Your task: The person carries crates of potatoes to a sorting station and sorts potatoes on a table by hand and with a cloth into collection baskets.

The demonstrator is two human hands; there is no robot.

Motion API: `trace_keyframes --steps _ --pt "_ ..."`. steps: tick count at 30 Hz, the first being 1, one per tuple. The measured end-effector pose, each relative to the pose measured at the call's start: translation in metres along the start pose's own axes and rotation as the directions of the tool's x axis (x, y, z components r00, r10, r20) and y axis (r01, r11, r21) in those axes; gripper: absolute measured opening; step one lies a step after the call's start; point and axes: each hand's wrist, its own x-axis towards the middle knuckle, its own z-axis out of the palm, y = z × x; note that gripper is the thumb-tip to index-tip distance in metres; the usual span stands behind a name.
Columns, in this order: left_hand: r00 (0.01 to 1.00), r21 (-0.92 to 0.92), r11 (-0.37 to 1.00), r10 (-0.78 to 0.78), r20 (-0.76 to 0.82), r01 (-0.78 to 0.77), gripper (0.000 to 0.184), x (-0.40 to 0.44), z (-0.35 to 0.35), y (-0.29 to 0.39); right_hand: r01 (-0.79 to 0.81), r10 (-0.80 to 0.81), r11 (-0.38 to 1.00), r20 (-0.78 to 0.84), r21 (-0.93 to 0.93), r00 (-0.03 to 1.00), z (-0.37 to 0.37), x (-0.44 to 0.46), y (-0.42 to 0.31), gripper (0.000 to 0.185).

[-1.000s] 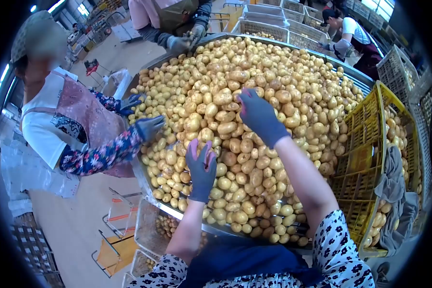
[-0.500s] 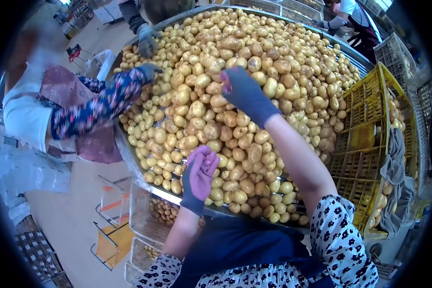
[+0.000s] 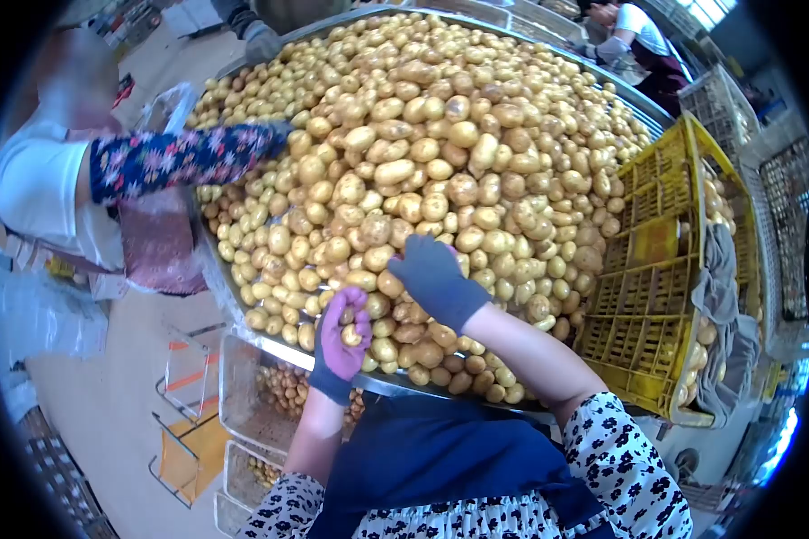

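Note:
A large heap of yellow-brown potatoes (image 3: pixel 458 135) covers a metal-edged table (image 3: pixel 283 352). My left hand (image 3: pixel 342 337), in a grey glove with a pink palm, is turned palm up near the table's front edge, its fingers curled round a small potato (image 3: pixel 351 335). Just right of it and a little higher, my right hand (image 3: pixel 434 277) reaches palm down onto the heap in the same kind of glove. Its fingertips are bent down among the potatoes, and what they hold, if anything, is hidden.
A co-worker's floral sleeve (image 3: pixel 184 160) reaches over the heap from the left; another gloved hand (image 3: pixel 262 43) is at the far edge. A yellow crate (image 3: pixel 643 296) with a grey cloth (image 3: pixel 715 314) stands right. Below the front edge are plastic crates (image 3: pixel 252 422) with potatoes.
My right hand has come down and nearer to my left hand. My left hand has turned palm up and curled round a small potato. The view has shifted, and the co-worker's sleeve stretches further over the heap.

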Motion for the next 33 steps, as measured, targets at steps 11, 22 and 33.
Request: trace_keyframes --steps 11,22,33 --pt "0.998 0.085 0.996 -0.007 -0.06 0.012 0.023 -0.017 -0.017 -0.02 -0.188 0.207 0.976 0.193 -0.114 0.959 -0.013 0.009 -0.03 0.015" --pt "0.909 -0.298 0.896 -0.213 0.358 0.328 0.05 -0.01 0.008 -0.025 -0.198 0.229 0.931 -0.068 0.307 0.971 -0.09 -0.009 0.006 0.032" --pt "0.943 -0.336 0.893 -0.222 0.247 0.298 0.042 -0.004 -0.004 -0.039 -0.215 0.234 0.968 -0.158 0.132 0.959 -0.031 -0.019 0.026 0.011"
